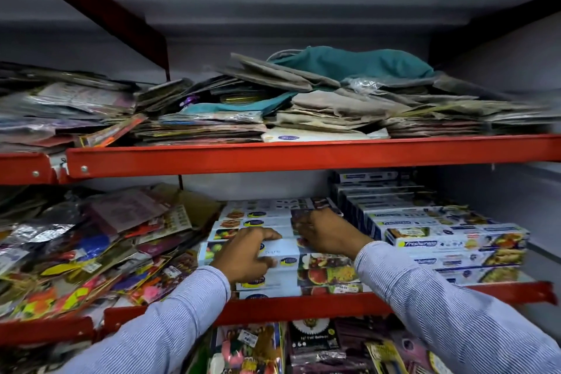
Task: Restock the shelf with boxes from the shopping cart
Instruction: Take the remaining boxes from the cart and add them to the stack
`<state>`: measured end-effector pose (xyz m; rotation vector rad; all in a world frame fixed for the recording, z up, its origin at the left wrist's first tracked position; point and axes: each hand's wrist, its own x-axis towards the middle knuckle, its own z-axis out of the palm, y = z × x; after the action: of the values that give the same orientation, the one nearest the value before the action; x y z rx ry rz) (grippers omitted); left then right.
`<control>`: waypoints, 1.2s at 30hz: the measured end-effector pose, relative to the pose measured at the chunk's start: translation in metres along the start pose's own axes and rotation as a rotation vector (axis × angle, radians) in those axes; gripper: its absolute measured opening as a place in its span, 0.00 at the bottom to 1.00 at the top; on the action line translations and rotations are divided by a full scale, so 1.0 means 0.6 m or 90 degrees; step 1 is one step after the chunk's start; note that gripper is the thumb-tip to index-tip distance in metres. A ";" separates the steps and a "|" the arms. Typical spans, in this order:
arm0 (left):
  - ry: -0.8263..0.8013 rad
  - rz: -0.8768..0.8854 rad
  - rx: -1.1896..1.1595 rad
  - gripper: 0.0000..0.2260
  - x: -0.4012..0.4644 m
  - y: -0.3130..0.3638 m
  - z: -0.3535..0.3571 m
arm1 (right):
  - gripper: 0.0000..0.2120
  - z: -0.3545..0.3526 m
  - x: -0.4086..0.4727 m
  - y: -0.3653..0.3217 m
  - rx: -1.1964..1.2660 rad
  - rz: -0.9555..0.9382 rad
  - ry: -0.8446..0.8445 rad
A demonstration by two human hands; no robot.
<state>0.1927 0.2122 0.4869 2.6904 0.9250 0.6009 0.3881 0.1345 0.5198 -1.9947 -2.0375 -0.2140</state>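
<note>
Long white boxes printed with fruit pictures lie stacked on the middle shelf (303,305). My left hand (247,255) grips the left part of the top front box (288,247), fingers curled over its upper edge. My right hand (326,232) holds the same box near its right part, fingers spread over the boxes behind it. A taller stack of similar Freshwrapp boxes (455,244) stands directly to the right. The shopping cart is out of view.
Loose colourful packets (91,252) fill the middle shelf's left side. The upper red shelf (303,153) carries flat packets and folded cloth bags (349,70). Below the middle shelf hang more packets (312,340). A red upright brace (91,6) runs diagonally at top left.
</note>
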 end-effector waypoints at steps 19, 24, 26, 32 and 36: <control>0.128 0.069 0.066 0.19 -0.004 -0.030 0.048 | 0.22 0.068 -0.043 0.023 0.034 -0.005 0.045; 0.108 0.064 0.095 0.20 -0.006 -0.035 0.049 | 0.22 0.076 -0.045 0.025 -0.003 -0.016 0.075; 0.111 0.062 0.167 0.21 -0.012 -0.037 0.055 | 0.23 0.093 -0.054 0.025 -0.062 -0.035 0.109; 0.218 0.058 0.351 0.27 -0.033 -0.054 0.080 | 0.27 0.155 -0.074 0.014 -0.161 0.043 0.249; 0.217 0.034 0.373 0.28 -0.029 -0.074 0.099 | 0.30 0.175 -0.068 0.017 -0.192 0.059 0.229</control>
<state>0.1834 0.2305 0.4137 3.1914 1.2866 0.9484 0.3882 0.1271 0.4070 -2.0286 -1.7626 -0.8390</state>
